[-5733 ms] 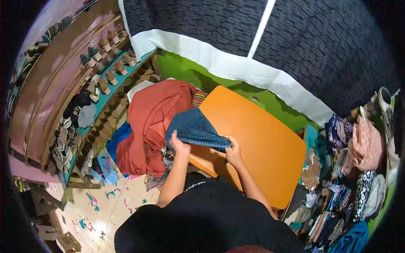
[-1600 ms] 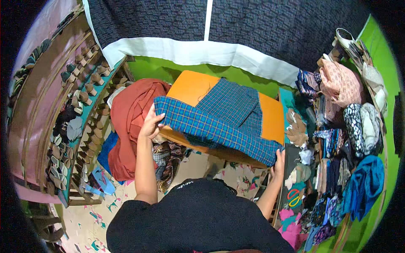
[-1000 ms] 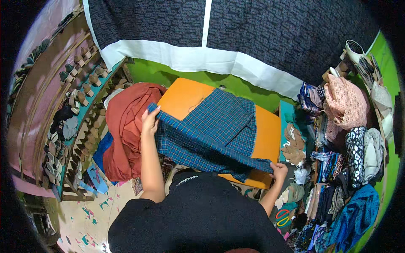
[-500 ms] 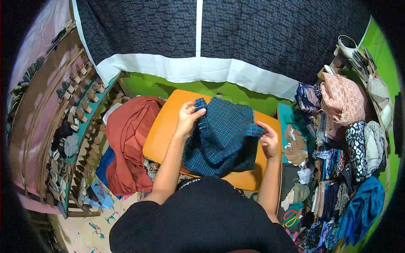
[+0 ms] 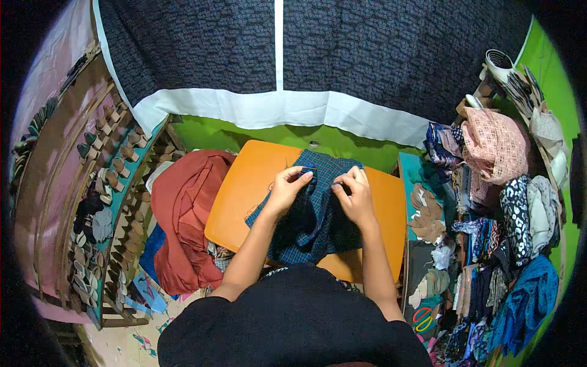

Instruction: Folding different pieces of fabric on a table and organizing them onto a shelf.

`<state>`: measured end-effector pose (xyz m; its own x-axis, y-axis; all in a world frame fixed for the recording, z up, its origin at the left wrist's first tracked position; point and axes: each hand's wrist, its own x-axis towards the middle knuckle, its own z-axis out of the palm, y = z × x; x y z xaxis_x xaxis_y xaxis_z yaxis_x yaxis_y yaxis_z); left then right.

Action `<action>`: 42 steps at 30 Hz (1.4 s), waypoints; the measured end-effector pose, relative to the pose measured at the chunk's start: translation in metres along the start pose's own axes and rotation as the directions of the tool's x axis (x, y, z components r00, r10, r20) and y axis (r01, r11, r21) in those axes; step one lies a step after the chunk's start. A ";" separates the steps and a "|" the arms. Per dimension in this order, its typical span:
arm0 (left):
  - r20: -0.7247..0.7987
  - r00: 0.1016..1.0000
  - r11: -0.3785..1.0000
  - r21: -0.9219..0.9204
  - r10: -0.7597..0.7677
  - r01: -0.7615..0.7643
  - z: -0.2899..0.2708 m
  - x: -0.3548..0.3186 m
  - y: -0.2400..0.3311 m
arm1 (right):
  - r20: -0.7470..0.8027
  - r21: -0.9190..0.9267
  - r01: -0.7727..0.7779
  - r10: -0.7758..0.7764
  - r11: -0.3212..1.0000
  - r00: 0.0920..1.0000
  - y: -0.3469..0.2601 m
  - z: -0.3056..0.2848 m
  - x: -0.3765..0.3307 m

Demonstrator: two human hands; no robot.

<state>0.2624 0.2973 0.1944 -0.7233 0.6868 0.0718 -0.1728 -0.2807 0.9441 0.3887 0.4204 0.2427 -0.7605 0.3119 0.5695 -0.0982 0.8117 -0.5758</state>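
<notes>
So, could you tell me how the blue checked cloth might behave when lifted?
The blue checked cloth is probably floppy, since it sags in folds below the left hand. It may slide, as the orange table looks smooth.

Open strips of orange worktop (image 5: 235, 202) flank the plaid cloth (image 5: 321, 211), which fills the middle. The right forearm (image 5: 378, 260) crosses the right strip; red fabric (image 5: 188, 214) crowds the left edge, and brown scraps (image 5: 426, 213) lie beyond the right.

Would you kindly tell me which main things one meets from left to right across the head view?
Brown wooden shoe rack, rust-red draped cloth, blue-green plaid cloth, scissors with red and yellow handles, bright blue crumpled cloth.
</notes>
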 end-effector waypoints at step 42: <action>0.111 0.992 0.992 0.101 0.067 -0.078 0.016 -0.008 -0.024 | -0.029 0.457 -0.167 0.202 0.874 0.979 0.030 0.033 -0.004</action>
<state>0.2836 0.3094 0.1762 -0.6549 0.7364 0.1697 -0.0475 -0.2642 0.9633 0.3675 0.4273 0.2031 -0.7460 0.4837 0.4578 -0.2521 0.4312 -0.8663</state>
